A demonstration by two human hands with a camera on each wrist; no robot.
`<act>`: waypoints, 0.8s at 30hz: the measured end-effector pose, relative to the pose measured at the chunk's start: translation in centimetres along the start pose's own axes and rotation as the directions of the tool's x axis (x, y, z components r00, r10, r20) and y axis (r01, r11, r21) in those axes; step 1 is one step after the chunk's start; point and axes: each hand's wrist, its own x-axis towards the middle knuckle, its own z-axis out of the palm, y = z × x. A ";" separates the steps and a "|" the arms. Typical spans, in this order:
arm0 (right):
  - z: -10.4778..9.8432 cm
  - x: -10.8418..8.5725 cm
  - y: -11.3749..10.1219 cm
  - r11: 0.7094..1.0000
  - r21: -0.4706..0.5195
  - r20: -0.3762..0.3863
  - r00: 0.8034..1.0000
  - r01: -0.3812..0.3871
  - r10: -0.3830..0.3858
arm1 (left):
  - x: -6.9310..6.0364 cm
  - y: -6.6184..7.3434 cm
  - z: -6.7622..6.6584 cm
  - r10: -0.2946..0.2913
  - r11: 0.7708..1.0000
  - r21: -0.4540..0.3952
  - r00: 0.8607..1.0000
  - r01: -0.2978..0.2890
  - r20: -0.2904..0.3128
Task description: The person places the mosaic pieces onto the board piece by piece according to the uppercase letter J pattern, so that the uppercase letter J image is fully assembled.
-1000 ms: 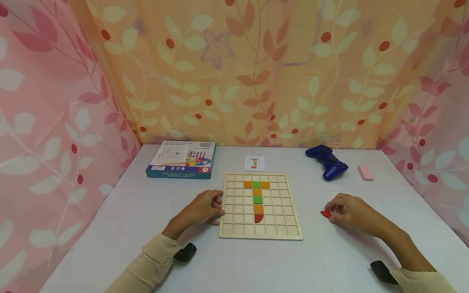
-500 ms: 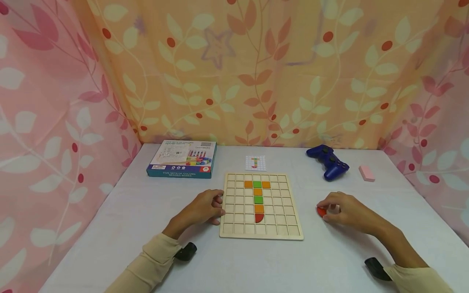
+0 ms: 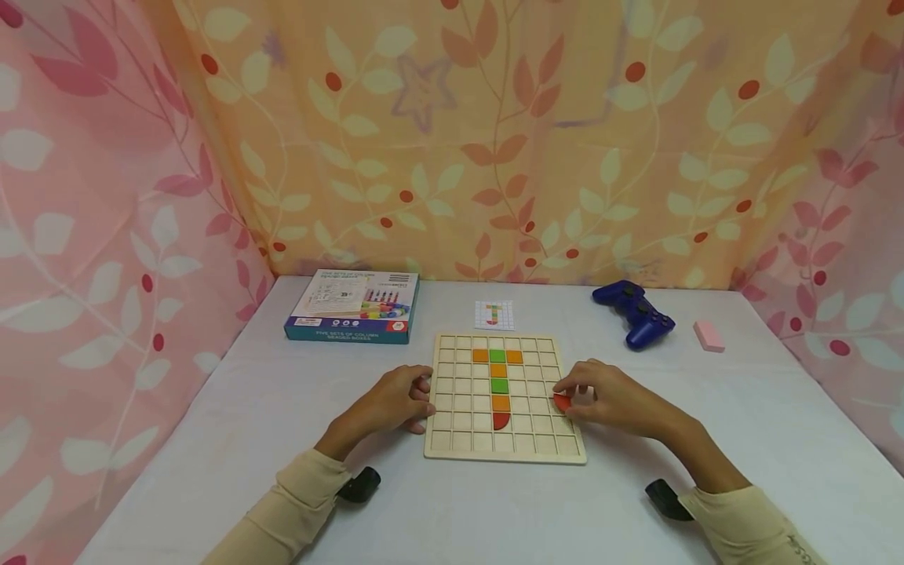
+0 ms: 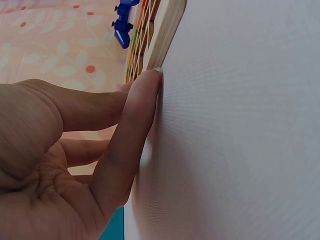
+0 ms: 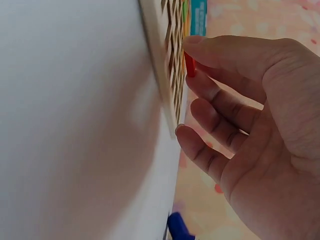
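Note:
A wooden grid board (image 3: 459, 446) lies on the white table. Orange and green squares form a T shape in its cells, with a red quarter-round piece (image 3: 501, 421) at the bottom of the stem. My left hand (image 3: 388, 402) touches the board's left edge with thumb and fingers. Between the thumb and fingers of my right hand (image 3: 617, 399) a second red piece (image 3: 562, 402) is pinched, over the board's right edge. The right wrist view shows this red piece (image 5: 190, 65) edge-on. Behind the board lies a small card (image 3: 494, 315) with a similar coloured pattern.
A flat boxed set (image 3: 351, 308) lies at the back left of the table. At the back right are a blue game controller (image 3: 636, 314) and a pink block (image 3: 708, 336). Patterned curtains stand behind and on both sides.
My right hand has moved left with the red piece, from the table at the right to the board's right edge. The left hand stays at the board's left edge.

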 end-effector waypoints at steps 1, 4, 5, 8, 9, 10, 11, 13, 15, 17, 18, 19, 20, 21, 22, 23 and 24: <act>0.2 0.4 -0.3 1.000 0.004 0.007 1.000 0.002 -0.002 | 0.0 0.0 0.0 -0.001 1.000 -0.002 1.000 0.001 0.001; 0.7 1.6 -1.3 1.000 0.014 0.019 1.000 0.016 -0.016 | -0.1 0.0 0.0 -0.004 1.000 -0.003 1.000 0.004 0.001; 0.9 2.0 -1.6 1.000 0.016 0.024 0.999 0.027 -0.027 | -0.1 0.0 0.1 -0.005 1.000 -0.002 1.000 0.005 0.001; 1.6 3.2 -2.4 0.998 0.023 0.038 0.997 0.065 -0.066 | -0.1 0.1 0.1 -0.009 1.000 -0.001 1.000 0.009 0.000; 1.8 3.5 -2.6 0.997 0.024 0.045 0.996 0.079 -0.080 | -0.2 0.1 0.1 -0.010 1.000 -0.001 1.000 0.010 0.000; 1.9 3.8 -2.9 0.996 0.021 0.051 0.994 0.092 -0.093 | -0.2 0.1 0.1 -0.012 1.000 0.000 1.000 0.012 0.000; 2.1 4.1 -3.1 0.994 0.018 0.056 0.993 0.106 -0.107 | -0.2 0.2 0.1 -0.012 1.000 0.000 1.000 0.012 -0.001; 2.3 4.5 -3.5 0.991 0.013 0.063 0.989 0.133 -0.133 | -0.2 0.2 0.1 -0.013 1.000 -0.001 1.000 0.013 -0.001; 2.6 4.9 -4.0 0.990 0.006 0.078 0.987 0.142 -0.142 | -0.3 0.3 0.1 -0.012 1.000 -0.003 1.000 0.012 -0.002; 2.8 5.2 -4.3 0.989 0.007 0.093 0.985 0.147 -0.147 | -0.3 0.4 0.1 -0.008 1.000 -0.005 1.000 0.008 -0.004; 2.9 5.4 -4.5 0.989 0.009 0.101 0.984 0.147 -0.147 | -0.3 0.4 0.1 -0.007 1.000 -0.004 1.000 0.007 -0.005; 3.0 5.5 -4.8 0.989 0.015 0.109 0.983 0.148 -0.149 | -0.2 0.4 0.1 -0.005 1.000 -0.004 1.000 0.005 -0.006; 3.2 5.7 -5.0 0.989 0.018 0.118 0.982 0.148 -0.149 | -0.2 0.4 0.1 -0.002 1.000 -0.002 1.000 0.002 -0.007; 3.4 5.8 -5.2 0.989 0.023 0.126 0.981 0.144 -0.146 | -0.2 0.3 0.1 0.000 1.000 0.001 1.000 0.000 -0.009; 3.6 6.0 -5.4 0.989 0.030 0.132 0.981 0.141 -0.144 | -0.2 0.3 0.1 0.002 1.000 0.003 1.000 -0.002 -0.011; 3.7 6.1 -5.7 0.990 0.030 0.138 0.980 0.138 -0.141 | -0.2 0.3 0.0 0.004 1.000 0.008 1.000 -0.004 -0.012; 3.9 6.2 -6.0 0.990 0.032 0.142 0.980 0.137 -0.140 | -0.2 0.3 0.0 0.006 1.000 0.013 1.000 -0.006 -0.013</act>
